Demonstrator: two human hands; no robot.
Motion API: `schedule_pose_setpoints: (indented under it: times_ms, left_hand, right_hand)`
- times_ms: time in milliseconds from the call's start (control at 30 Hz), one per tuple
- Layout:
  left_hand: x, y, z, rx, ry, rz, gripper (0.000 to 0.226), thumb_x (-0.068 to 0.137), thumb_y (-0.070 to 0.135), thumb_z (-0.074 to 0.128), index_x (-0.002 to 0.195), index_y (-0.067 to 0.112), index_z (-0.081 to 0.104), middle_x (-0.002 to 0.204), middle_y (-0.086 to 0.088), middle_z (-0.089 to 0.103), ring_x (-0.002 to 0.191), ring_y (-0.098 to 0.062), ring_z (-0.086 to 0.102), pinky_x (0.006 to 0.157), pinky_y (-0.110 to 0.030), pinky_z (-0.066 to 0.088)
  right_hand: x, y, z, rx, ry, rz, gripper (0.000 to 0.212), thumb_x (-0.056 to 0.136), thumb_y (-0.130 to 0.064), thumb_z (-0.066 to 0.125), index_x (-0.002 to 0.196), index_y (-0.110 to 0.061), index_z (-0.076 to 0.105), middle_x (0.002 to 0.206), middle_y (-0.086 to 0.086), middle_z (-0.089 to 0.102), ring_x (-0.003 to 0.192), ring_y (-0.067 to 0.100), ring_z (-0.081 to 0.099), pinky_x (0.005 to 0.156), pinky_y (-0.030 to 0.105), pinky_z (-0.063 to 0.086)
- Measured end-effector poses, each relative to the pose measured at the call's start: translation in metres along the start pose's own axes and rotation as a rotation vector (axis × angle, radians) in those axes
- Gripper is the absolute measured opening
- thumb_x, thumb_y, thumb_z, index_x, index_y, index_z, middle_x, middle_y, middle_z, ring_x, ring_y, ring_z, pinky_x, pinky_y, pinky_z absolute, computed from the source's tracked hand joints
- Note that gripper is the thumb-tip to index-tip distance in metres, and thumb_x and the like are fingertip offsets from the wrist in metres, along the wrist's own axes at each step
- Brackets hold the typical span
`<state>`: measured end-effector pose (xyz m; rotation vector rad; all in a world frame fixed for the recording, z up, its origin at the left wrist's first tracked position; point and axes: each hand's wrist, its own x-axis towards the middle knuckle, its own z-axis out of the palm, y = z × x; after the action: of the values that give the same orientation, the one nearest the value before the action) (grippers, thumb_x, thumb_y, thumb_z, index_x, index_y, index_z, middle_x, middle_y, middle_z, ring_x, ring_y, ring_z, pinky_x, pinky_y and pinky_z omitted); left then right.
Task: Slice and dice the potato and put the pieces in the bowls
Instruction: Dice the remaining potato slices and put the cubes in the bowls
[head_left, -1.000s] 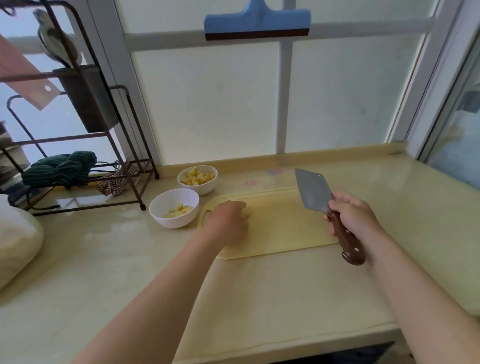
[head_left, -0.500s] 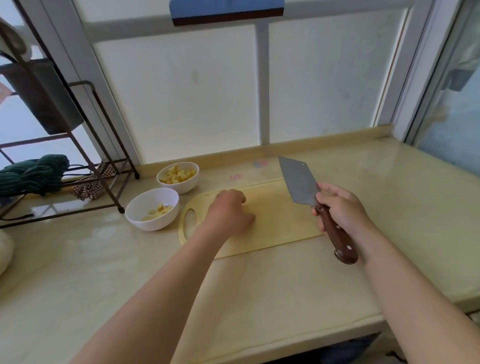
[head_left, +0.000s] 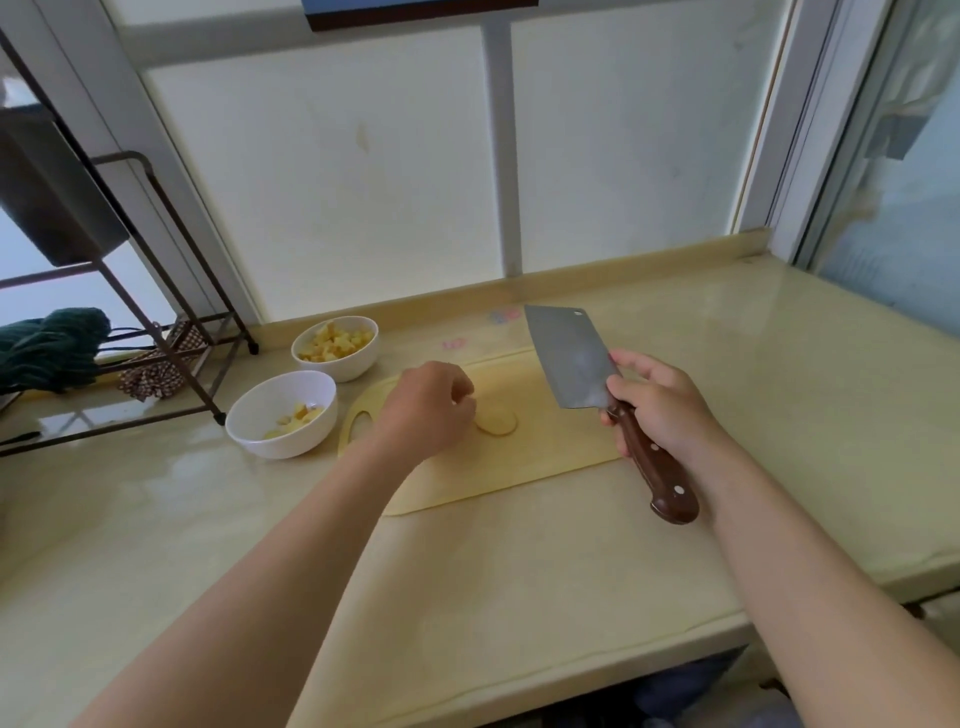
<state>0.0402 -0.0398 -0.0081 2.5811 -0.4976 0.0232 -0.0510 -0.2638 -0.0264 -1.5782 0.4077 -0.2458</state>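
**Stage of work, head view.** A thin, pale yellow potato slice (head_left: 498, 423) lies flat on the pale yellow plastic cutting board (head_left: 545, 452), just beside the curled fingers of the left hand (head_left: 426, 410). Whether those fingers pinch the slice or merely touch it cannot be told. The right hand (head_left: 662, 408) is clamped round the brown riveted handle of the steel cleaver (head_left: 569, 358), with the blade raised clear of the board to the right of the slice.

Left of the board, the far white bowl (head_left: 343, 370) holds a heap of yellow potato dice (head_left: 337, 343). The near white bowl (head_left: 280, 446) holds only a few pieces.

Judged stage: late. Most of the potato appears diced and bowled, and the slice is left to cut and transfer.

Any potato beneath the left hand is hidden. On the cream worktop (head_left: 519, 571), the dark metal rack (head_left: 218, 413) is cut off at the left. The blue object (head_left: 415, 10) at the top margin cannot be identified.
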Motion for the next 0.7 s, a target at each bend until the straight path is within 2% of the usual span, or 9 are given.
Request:
schedule_pose_setpoints:
  times_ms: [67, 167, 233, 300, 400, 500, 600, 700]
  left_hand:
    - [-0.006, -0.005, 0.003, 0.052, -0.064, 0.188, 0.020, 0.088, 0.020, 0.063, 0.106, 0.019, 0.071, 0.107, 0.006, 0.064, 0.096, -0.013, 0.060, 0.081, -0.025, 0.047]
    - [-0.009, -0.012, 0.016, 0.097, -0.072, 0.402, 0.017, 0.087, 0.015, 0.065, 0.101, 0.013, 0.075, 0.109, 0.000, 0.068, 0.089, -0.015, 0.062, 0.085, -0.025, 0.048]
    - [-0.008, -0.017, 0.019, 0.085, -0.048, 0.452, 0.017, 0.088, 0.014, 0.066, 0.101, 0.012, 0.077, 0.111, -0.002, 0.068, 0.091, -0.017, 0.063, 0.083, -0.021, 0.045]
    - [-0.007, -0.020, 0.022, 0.058, -0.019, 0.479, 0.016, 0.088, 0.013, 0.068, 0.100, 0.013, 0.077, 0.111, -0.003, 0.069, 0.093, -0.018, 0.065, 0.082, -0.019, 0.043]
    - [-0.007, -0.018, 0.026, 0.027, -0.013, 0.547, 0.014, 0.087, 0.014, 0.068, 0.097, 0.014, 0.078, 0.105, -0.003, 0.067, 0.089, -0.019, 0.063, 0.080, -0.023, 0.045]
    - [-0.006, -0.016, 0.026, 0.042, -0.037, 0.625, 0.014, 0.090, 0.018, 0.064, 0.093, 0.014, 0.077, 0.101, -0.003, 0.065, 0.088, -0.021, 0.059, 0.078, -0.030, 0.045]
    - [-0.003, -0.021, 0.025, 0.026, -0.005, 0.676, 0.014, 0.091, 0.023, 0.063, 0.091, 0.016, 0.076, 0.098, 0.001, 0.063, 0.087, -0.020, 0.055, 0.077, -0.033, 0.046]
    - [-0.002, -0.022, 0.031, 0.010, 0.019, 0.735, 0.013, 0.087, 0.017, 0.063, 0.083, 0.012, 0.074, 0.090, -0.001, 0.064, 0.081, -0.023, 0.056, 0.072, -0.037, 0.049]
  right_hand:
    - [0.001, -0.001, 0.000, -0.033, -0.003, 0.008, 0.045, 0.103, -0.004, 0.051, 0.145, -0.020, 0.055, 0.063, 0.013, 0.060, 0.036, 0.021, 0.051, 0.037, 0.023, 0.042]
    - [0.001, -0.006, 0.003, -0.102, -0.026, 0.010, 0.048, 0.104, -0.006, 0.052, 0.148, -0.025, 0.052, 0.060, 0.010, 0.064, 0.038, 0.022, 0.054, 0.039, 0.025, 0.045]
    - [-0.003, -0.014, 0.006, -0.184, -0.080, 0.001, 0.051, 0.103, -0.004, 0.049, 0.147, -0.030, 0.051, 0.070, 0.015, 0.068, 0.043, 0.024, 0.059, 0.042, 0.030, 0.050]
    - [-0.006, -0.024, 0.010, -0.340, -0.140, -0.021, 0.055, 0.102, -0.005, 0.042, 0.149, -0.033, 0.047, 0.088, 0.021, 0.070, 0.049, 0.029, 0.065, 0.048, 0.035, 0.054]
    - [-0.007, -0.039, 0.018, -0.689, -0.197, -0.114, 0.060, 0.102, -0.011, 0.037, 0.156, -0.037, 0.035, 0.096, 0.010, 0.065, 0.053, 0.026, 0.072, 0.048, 0.033, 0.053]
    - [-0.010, -0.051, 0.030, -0.940, -0.251, -0.191, 0.058, 0.106, -0.016, 0.036, 0.158, -0.040, 0.030, 0.109, 0.003, 0.062, 0.049, 0.017, 0.071, 0.047, 0.031, 0.054]
    - [-0.012, -0.056, 0.038, -1.044, -0.276, -0.211, 0.054, 0.106, -0.019, 0.037, 0.157, -0.036, 0.032, 0.094, 0.002, 0.063, 0.046, 0.013, 0.068, 0.049, 0.027, 0.050]
    - [-0.011, -0.058, 0.043, -1.102, -0.322, -0.183, 0.052, 0.101, -0.016, 0.042, 0.150, -0.031, 0.034, 0.095, 0.008, 0.067, 0.048, 0.015, 0.070, 0.049, 0.029, 0.052]
